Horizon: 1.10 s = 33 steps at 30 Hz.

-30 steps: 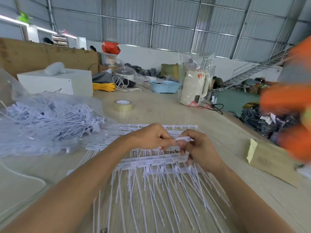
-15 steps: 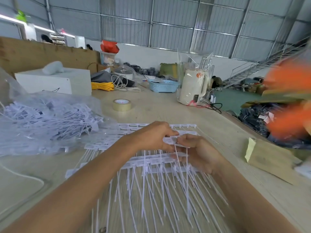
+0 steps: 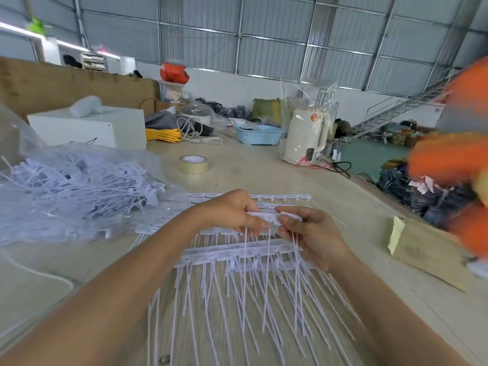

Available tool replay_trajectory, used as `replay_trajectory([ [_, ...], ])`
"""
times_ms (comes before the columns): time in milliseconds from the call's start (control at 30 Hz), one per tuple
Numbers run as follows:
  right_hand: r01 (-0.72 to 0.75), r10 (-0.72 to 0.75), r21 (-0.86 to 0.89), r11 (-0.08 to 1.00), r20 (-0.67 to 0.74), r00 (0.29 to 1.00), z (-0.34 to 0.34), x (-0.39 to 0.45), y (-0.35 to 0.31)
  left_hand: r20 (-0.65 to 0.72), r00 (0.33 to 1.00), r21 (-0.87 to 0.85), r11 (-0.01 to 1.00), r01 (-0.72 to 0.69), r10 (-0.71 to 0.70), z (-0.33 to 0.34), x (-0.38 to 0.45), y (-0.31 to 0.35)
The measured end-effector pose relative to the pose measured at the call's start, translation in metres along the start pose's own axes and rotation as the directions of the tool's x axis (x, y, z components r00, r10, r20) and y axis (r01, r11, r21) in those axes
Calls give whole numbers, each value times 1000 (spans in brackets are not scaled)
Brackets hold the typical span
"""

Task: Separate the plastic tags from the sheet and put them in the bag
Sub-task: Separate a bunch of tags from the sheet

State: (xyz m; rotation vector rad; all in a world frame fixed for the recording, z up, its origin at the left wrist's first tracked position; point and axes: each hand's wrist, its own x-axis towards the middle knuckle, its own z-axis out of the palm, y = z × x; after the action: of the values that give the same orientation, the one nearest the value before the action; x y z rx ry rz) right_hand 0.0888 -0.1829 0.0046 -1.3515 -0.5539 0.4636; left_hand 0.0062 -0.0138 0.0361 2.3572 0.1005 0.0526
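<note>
A white sheet of plastic tags lies on the table in front of me, its long thin tails pointing toward me. My left hand and my right hand meet just above the sheet's middle. Between them they pinch a few white plastic tags by the flat heads, and the tails hang down over the sheet. A clear plastic bag stuffed with loose white tags lies at the left, its mouth toward the sheet.
A roll of tape sits beyond the sheet. A white kettle in clear wrap, a blue basket and a white box stand farther back. A cardboard packet lies right, under a blurred orange shape.
The pinched tags have come up off the sheet and their tails now hang free between my hands. Both hands stay in the same spot. The orange shape at right has shifted.
</note>
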Motion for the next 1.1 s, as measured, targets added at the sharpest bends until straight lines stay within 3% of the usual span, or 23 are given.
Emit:
replay_trajectory([
  [233, 125, -98, -250, 960, 118, 988, 2, -5, 2, -4, 997, -189, 979, 80, -82, 8, 1, 0],
  [400, 140, -109, -394, 909, 100, 989, 4, -8, 2, -33, 992, -264, 959, 106, -119, 18, 5, 3],
  [500, 202, -184, -447, 872, 84, 979, 6, -7, 2, 62, 974, -460, 860, 220, -216, 17, 6, 3],
  [633, 375, -382, -602, 705, 124, 916, 9, -8, 2, 334, 908, -652, 633, 418, -255, 15, 8, 3],
  [800, 318, -308, -321, 892, 83, 948, 12, -11, -5, 372, 922, -673, 654, 346, -105, 13, 11, 4],
  [900, 234, -213, -145, 961, 149, 966, 9, -11, -9, 387, 922, -659, 689, 302, -35, 13, 9, 1],
  [1100, 80, -85, 32, 996, 234, 968, 4, -6, -10, 385, 920, -670, 708, 222, 76, 16, 3, 5],
])
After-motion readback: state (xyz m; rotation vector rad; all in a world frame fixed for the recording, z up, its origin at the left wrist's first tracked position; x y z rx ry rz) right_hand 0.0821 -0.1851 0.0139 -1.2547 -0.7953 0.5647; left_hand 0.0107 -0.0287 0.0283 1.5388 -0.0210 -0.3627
